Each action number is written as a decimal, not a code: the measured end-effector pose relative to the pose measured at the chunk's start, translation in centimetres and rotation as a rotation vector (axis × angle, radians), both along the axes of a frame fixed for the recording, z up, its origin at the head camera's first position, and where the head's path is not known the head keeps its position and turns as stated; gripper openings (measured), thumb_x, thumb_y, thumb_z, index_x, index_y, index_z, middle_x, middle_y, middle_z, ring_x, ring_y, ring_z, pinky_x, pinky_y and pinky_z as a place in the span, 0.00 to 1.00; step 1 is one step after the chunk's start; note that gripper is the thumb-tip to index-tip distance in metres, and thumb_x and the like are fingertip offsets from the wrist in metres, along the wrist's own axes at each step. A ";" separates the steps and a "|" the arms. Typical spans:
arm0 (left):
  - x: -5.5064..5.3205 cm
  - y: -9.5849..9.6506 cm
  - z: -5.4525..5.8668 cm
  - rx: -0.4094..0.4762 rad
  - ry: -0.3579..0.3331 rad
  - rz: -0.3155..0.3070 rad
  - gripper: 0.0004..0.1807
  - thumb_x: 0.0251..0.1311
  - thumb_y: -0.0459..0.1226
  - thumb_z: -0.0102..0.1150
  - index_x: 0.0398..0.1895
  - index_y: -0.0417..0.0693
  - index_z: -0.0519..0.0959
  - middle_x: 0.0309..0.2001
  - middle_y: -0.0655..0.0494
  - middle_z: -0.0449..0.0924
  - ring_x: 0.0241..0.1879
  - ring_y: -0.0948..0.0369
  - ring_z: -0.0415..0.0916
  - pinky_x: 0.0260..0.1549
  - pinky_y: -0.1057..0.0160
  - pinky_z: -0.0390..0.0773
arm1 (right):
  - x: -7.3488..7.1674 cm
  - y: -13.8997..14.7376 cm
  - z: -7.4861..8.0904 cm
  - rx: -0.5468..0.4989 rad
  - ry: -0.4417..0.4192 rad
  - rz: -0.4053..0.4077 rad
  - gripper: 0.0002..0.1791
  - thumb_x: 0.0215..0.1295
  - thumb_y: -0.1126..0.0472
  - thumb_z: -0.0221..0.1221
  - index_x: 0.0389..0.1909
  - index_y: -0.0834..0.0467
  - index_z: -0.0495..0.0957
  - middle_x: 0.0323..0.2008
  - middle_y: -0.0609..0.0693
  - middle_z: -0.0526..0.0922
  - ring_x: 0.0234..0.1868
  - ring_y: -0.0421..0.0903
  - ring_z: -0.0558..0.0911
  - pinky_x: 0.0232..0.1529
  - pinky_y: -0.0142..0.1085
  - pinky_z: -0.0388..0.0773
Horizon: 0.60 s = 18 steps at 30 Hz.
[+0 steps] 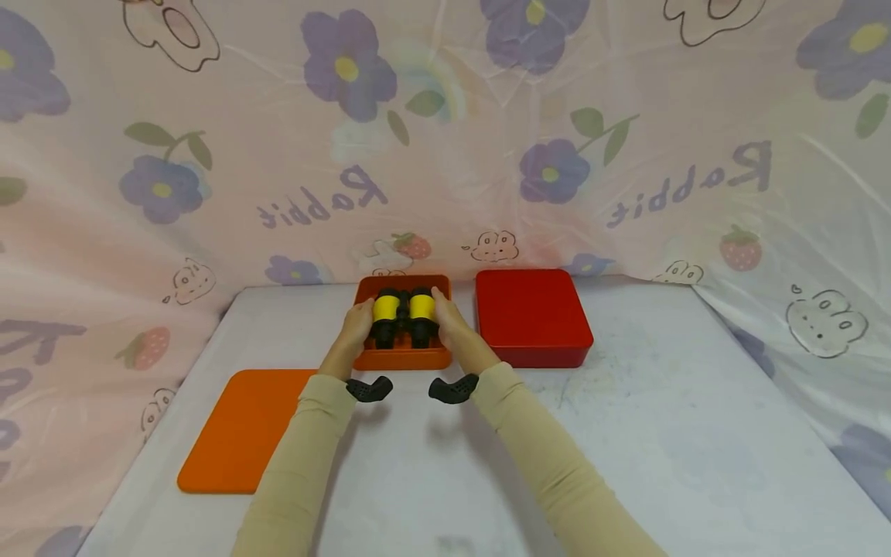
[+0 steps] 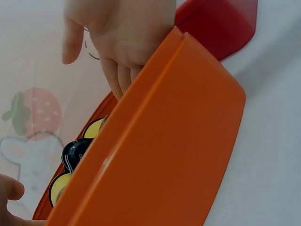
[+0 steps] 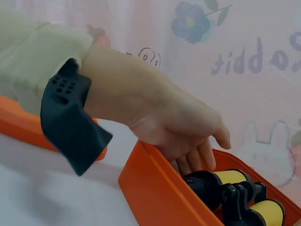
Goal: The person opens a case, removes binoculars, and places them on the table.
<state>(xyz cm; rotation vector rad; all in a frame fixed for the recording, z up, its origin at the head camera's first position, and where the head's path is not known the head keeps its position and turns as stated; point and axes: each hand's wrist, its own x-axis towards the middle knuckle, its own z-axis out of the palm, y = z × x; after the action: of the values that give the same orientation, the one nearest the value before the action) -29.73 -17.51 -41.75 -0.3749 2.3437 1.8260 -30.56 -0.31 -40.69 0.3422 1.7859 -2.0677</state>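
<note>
Black-and-yellow binoculars (image 1: 421, 308) lie inside an orange box (image 1: 404, 360), barrels side by side. My left hand (image 1: 357, 326) is at their left side, by the box's left wall; in the left wrist view only its thumb and part of a finger show. On the other side, my right hand (image 1: 451, 321) reaches over the right wall. Its fingers (image 3: 206, 155) point down beside the binoculars, fairly straight, with the thumb held apart from them. The fingertips of both hands are partly hidden by the box or cut off, so contact with the binoculars is unclear.
A flat orange lid (image 1: 240, 433) lies on the white table (image 1: 661, 433) at the left, partly behind my left sleeve. Right of the orange box stands a red box (image 1: 532, 309) with its top covered. A patterned curtain (image 1: 445, 155) hangs behind the table.
</note>
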 end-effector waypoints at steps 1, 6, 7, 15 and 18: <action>0.0 0.0 0.1 0.000 -0.001 -0.005 0.32 0.76 0.47 0.27 0.75 0.37 0.49 0.77 0.42 0.47 0.78 0.47 0.42 0.77 0.47 0.46 | -0.1 0.0 0.1 -0.008 -0.006 -0.002 0.40 0.76 0.41 0.37 0.76 0.62 0.40 0.78 0.56 0.41 0.79 0.55 0.41 0.80 0.52 0.36; -0.4 0.0 0.1 -0.009 -0.013 -0.014 0.32 0.76 0.47 0.27 0.75 0.37 0.48 0.77 0.42 0.45 0.78 0.47 0.40 0.78 0.47 0.45 | -0.4 0.0 0.3 -0.043 -0.026 -0.011 0.38 0.76 0.42 0.38 0.76 0.62 0.43 0.76 0.58 0.47 0.78 0.54 0.46 0.80 0.51 0.37; -0.4 0.0 0.1 -0.008 -0.017 -0.012 0.32 0.76 0.47 0.27 0.75 0.37 0.48 0.78 0.42 0.45 0.78 0.47 0.40 0.78 0.47 0.45 | -0.4 0.0 0.2 -0.050 -0.030 -0.012 0.38 0.76 0.42 0.38 0.75 0.62 0.44 0.75 0.58 0.49 0.77 0.54 0.47 0.80 0.51 0.37; -0.5 0.0 -0.4 -0.003 -0.035 -0.017 0.32 0.77 0.47 0.27 0.75 0.37 0.48 0.78 0.42 0.45 0.78 0.46 0.41 0.77 0.46 0.45 | -0.4 -0.2 -0.3 -0.039 -0.036 0.006 0.35 0.76 0.44 0.39 0.75 0.61 0.48 0.75 0.58 0.49 0.78 0.55 0.45 0.79 0.54 0.34; -0.3 0.0 -0.4 0.002 -0.042 -0.017 0.32 0.76 0.47 0.27 0.75 0.37 0.48 0.78 0.43 0.45 0.78 0.46 0.41 0.77 0.46 0.45 | -0.4 -0.2 -0.4 -0.032 -0.041 0.008 0.35 0.76 0.44 0.40 0.73 0.62 0.51 0.74 0.58 0.52 0.78 0.54 0.46 0.79 0.54 0.34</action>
<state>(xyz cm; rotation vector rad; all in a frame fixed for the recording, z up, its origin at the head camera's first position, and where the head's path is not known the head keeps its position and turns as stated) -30.05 -17.55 -42.20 -0.3883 2.3101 1.7952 -30.94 -0.54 -41.07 0.3656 1.7252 -2.0664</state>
